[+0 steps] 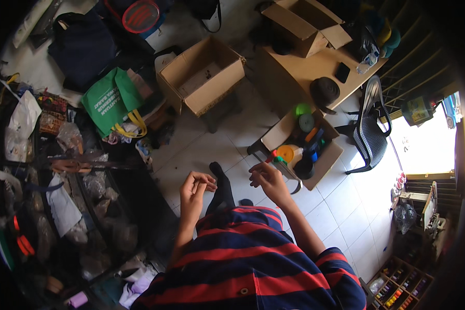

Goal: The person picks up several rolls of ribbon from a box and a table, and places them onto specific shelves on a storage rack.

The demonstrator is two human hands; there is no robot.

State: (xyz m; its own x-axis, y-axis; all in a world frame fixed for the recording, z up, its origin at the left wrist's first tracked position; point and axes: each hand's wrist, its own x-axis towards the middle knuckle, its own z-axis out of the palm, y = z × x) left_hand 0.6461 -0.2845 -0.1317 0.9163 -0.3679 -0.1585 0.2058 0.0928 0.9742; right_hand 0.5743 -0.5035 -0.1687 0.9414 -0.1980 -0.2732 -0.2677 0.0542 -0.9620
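A person in a striped shirt (253, 263) stands over a tiled floor (341, 206), both hands raised at chest height. The left hand (194, 187) is curled, fingertips pressed together as if pinching something too fine to see; the right hand (266, 178) is likewise half-closed, fingers bent (whether a thread runs between them cannot be told). Just beyond the right hand sits an open box (328, 163) of coloured spools (285, 153). Clutter hems the left; bare tiles lie open to the right.
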